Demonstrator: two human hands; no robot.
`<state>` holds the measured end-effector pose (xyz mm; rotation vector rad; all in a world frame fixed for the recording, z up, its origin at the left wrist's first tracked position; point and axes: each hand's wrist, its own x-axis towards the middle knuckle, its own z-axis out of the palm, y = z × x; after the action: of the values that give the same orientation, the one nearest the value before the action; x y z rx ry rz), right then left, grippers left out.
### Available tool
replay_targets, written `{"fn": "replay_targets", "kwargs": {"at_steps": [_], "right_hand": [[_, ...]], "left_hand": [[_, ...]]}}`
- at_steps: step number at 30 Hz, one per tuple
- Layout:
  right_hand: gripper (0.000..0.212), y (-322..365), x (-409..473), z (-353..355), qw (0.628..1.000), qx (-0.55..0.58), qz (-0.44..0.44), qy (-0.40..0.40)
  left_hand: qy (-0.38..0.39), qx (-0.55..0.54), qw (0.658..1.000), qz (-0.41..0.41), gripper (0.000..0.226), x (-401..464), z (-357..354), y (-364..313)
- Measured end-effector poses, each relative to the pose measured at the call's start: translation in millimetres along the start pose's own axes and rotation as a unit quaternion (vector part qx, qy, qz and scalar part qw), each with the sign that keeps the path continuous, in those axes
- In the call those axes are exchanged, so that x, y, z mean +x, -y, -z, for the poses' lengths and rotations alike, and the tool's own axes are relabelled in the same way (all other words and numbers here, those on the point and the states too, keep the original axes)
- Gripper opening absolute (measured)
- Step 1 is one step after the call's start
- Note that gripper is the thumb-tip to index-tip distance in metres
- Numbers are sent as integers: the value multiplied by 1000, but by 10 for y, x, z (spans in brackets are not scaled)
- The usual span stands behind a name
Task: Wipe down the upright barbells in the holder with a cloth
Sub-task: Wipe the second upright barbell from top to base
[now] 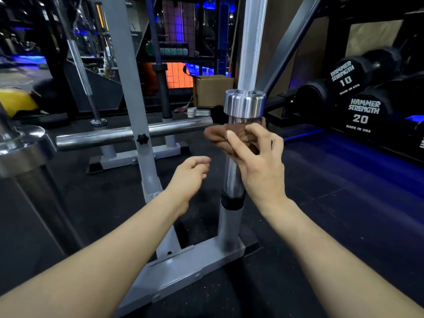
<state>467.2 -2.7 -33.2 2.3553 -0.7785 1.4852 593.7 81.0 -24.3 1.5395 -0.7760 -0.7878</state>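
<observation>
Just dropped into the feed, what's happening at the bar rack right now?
A person is wiping an upright barbell that stands in a grey floor holder. The right hand holds a brown cloth against the bar's sleeve, just below the shiny collar. The left hand hangs loosely curled beside it, holding nothing and clear of the bar. Another bar's collar shows at the left edge.

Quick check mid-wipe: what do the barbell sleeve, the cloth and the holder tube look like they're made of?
Barbell sleeve: likely polished chromed steel, mirror-like reflections. Cloth: soft brown fabric, bunched and folded against the sleeve under the right hand. Holder tube: metal with matte grey paint and a black collar on top.
</observation>
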Motion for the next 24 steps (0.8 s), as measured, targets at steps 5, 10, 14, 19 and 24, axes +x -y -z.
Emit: {"fn": "replay_targets", "kwargs": {"at_steps": [5, 10, 14, 19, 24], "right_hand": [[64, -52, -388, -108, 997, 8, 22, 77], [44, 46, -55, 141, 998, 31, 7, 57], [43, 91, 136, 135, 1000, -16, -14, 18], [53, 27, -287, -69, 997, 2, -5, 78], [39, 57, -127, 120, 996, 34, 2, 83]], "left_hand": [[33, -78, 996, 31, 29, -3, -162, 163], [22, -115, 991, 63, 24, -28, -76, 271], [13, -115, 991, 65, 26, -7, -55, 293], [17, -115, 991, 73, 24, -46, -96, 312], [26, -111, 991, 70, 25, -64, -103, 282]]}}
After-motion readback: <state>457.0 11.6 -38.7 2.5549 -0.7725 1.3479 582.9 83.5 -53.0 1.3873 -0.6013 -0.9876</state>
